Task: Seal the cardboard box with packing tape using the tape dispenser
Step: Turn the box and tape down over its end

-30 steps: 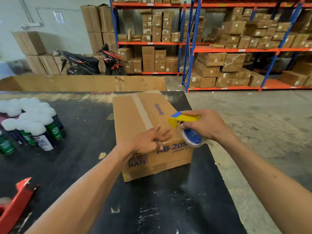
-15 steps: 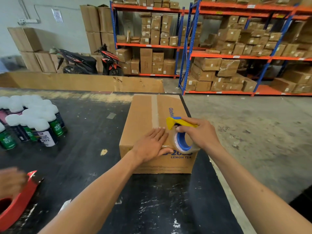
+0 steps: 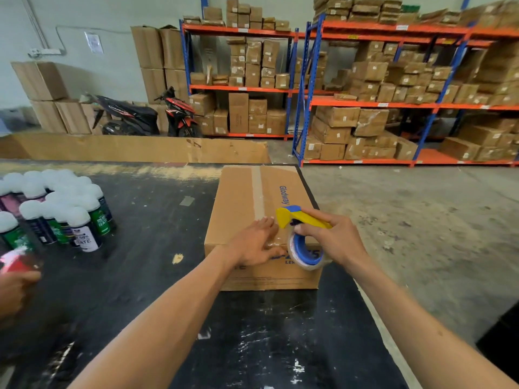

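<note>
A closed cardboard box printed "Gladway" sits square on the black table, with a strip of tape along its top seam. My left hand lies flat with fingers spread on the near top edge, next to the seam. My right hand grips a yellow and blue tape dispenser with a roll of clear tape. The dispenser hangs at the box's near edge, right of my left hand. Glossy tape shows between my left fingers and the roll.
Several white-capped spray cans stand at the table's left. Another person's hand with a blurred red object shows at the left edge. The black table ends at the right above a concrete floor. Warehouse racks of boxes and a scooter stand behind.
The box has turned from a skewed angle to lie square in front of me. My hands stay on its near edge. The other person's hand has come up at the left.
</note>
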Motion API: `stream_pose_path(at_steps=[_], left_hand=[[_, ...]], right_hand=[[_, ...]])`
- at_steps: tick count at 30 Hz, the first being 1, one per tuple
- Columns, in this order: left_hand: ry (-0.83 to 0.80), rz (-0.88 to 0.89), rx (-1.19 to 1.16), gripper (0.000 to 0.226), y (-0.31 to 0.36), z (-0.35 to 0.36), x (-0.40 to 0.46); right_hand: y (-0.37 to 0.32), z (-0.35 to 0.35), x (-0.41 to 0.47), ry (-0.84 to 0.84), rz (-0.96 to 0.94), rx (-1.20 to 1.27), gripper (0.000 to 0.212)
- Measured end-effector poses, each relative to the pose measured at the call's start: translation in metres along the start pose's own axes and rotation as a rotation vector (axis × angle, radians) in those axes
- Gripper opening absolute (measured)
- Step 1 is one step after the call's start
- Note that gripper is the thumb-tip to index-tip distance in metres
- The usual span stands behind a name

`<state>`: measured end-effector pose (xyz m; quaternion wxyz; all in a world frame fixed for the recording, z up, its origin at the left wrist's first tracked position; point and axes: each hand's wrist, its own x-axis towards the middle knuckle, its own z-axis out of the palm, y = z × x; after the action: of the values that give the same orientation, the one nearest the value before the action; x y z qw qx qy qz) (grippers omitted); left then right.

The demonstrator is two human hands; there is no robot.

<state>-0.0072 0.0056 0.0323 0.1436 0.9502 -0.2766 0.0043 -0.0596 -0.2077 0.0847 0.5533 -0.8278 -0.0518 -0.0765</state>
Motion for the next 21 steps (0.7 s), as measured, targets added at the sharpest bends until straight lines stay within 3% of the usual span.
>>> stream_pose_path(at_steps=[3, 5, 7, 10, 13, 19, 21], left_hand=[[0.120, -0.205, -0.747, 0.057, 0.012, -0.021, -0.011], [0.216, -0.347, -1.328, 0.049, 0.022, -0.036, -0.023], [0.163, -0.433, -1.712, 0.055, 0.028, -0.052, -0.037], [0.048, -0.436, -1.876, 0.069, 0.032, -0.069, -0.060], [0.028, -0.462, -1.847, 0.077, 0.034, -0.069, -0.070], [0.126, -0.550, -1.808, 0.033, 0.025, -0.066, -0.087], [0.136, -0.554, -1.815, 0.036, 0.021, -0.069, -0.091]], right_hand=[[0.002, -0.001, -0.013, 0.047, -0.231, -0.137, 0.052], [0.001, -0.003, -0.022, 0.143, -0.494, -0.215, 0.054], [-0.007, -0.007, -0.030, 0.250, -0.741, -0.261, 0.054], [-0.004, -0.010, -0.031, 0.246, -0.921, -0.401, 0.053], [0.012, 0.002, -0.028, 0.082, -0.869, -0.619, 0.061], [0.006, 0.022, -0.033, 0.043, -0.883, -0.511, 0.065], [0.004, 0.028, -0.032, 0.046, -0.889, -0.444, 0.064]])
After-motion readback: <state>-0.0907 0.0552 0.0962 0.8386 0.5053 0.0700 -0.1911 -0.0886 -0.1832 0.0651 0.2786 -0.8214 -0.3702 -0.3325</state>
